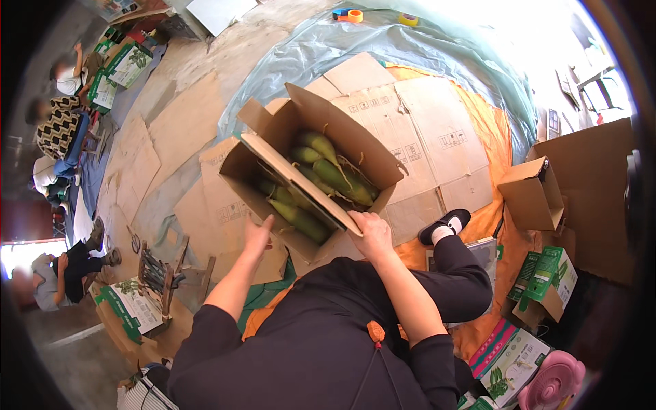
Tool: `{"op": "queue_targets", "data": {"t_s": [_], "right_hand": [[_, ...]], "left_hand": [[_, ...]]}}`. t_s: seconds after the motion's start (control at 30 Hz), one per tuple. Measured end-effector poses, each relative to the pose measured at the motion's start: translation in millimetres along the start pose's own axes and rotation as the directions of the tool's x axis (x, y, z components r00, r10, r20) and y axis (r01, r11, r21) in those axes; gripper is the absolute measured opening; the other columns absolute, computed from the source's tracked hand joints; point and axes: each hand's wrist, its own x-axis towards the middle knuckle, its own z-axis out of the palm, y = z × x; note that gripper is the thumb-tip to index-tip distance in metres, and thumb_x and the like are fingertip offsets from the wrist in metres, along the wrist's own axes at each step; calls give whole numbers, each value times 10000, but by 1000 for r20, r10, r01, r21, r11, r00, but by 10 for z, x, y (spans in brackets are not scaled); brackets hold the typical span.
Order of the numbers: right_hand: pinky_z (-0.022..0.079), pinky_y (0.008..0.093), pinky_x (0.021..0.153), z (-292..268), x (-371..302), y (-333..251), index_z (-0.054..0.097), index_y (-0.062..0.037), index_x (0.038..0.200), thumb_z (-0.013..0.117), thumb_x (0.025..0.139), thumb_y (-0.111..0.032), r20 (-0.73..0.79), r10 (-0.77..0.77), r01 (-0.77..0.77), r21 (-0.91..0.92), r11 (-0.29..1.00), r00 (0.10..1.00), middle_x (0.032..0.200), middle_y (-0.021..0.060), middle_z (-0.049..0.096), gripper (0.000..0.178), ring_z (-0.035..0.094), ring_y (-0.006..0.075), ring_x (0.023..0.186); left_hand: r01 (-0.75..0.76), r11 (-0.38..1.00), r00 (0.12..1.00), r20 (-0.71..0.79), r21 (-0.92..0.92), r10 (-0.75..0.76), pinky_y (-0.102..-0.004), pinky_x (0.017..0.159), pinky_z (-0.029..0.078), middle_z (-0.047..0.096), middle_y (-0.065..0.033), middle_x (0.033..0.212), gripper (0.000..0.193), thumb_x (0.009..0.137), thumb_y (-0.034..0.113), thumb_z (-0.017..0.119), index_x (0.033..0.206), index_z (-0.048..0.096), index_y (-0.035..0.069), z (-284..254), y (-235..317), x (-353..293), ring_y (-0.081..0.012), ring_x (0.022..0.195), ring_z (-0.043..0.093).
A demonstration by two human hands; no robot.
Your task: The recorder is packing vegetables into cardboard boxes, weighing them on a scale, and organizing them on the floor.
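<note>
Long green radishes (333,173) with thin roots lie in an open cardboard box (372,150) in front of me. A raised cardboard panel (290,179) runs across the middle, with more green radishes (298,220) on its left side. Whether this is one box or two pressed together, I cannot tell. My right hand (371,234) is closed on the near end of that panel, fingers over its edge. Beside the left near wall, my left hand (257,237) has thumb and fingers apart and holds nothing; whether it touches the cardboard is unclear.
Flattened cardboard (437,137) covers the floor over an orange sheet (502,143) and clear plastic film (273,75). Tape rolls (354,16) lie far ahead. Cartons (533,195) and a pink fan (552,383) stand right; a wooden stool (164,277) and several people (61,133) are left.
</note>
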Motion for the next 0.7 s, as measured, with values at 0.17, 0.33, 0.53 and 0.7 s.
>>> {"op": "queue_targets", "data": {"t_s": [0.17,0.33,0.53,0.7], "right_hand": [[508,402,694,50,36,-8,643,-133,995,660,716,-161,-110,-93,79,-127,989,990,809,69,653,281,635,272,808],[516,407,643,24,124,-40,646,-132,838,629,725,-172,-168,-73,49,-140,989,983,747,76,659,121,650,287,733],[542,407,659,379,167,-661,658,-76,776,613,677,-128,100,27,-21,-61,998,995,737,124,674,120,680,293,730],[512,458,730,536,83,-696,584,-12,910,606,713,-82,416,-114,50,162,986,902,837,211,664,210,651,362,871]], "left_hand": [[1,990,990,143,-144,20,-362,438,530,614,-125,776,331,862,128,495,1159,456,-12,99,-5,131,-213,503,575],[-72,982,979,178,-175,104,-361,417,517,628,-161,750,239,806,58,479,1018,529,-41,-39,-55,360,-242,516,618],[-202,979,961,192,-9,200,-308,432,458,601,-78,733,213,813,47,448,978,577,8,-678,-112,634,-166,534,557],[-96,981,979,191,167,64,-336,488,525,633,-105,875,346,808,94,492,1153,507,60,-912,-461,855,-203,664,632]]}}
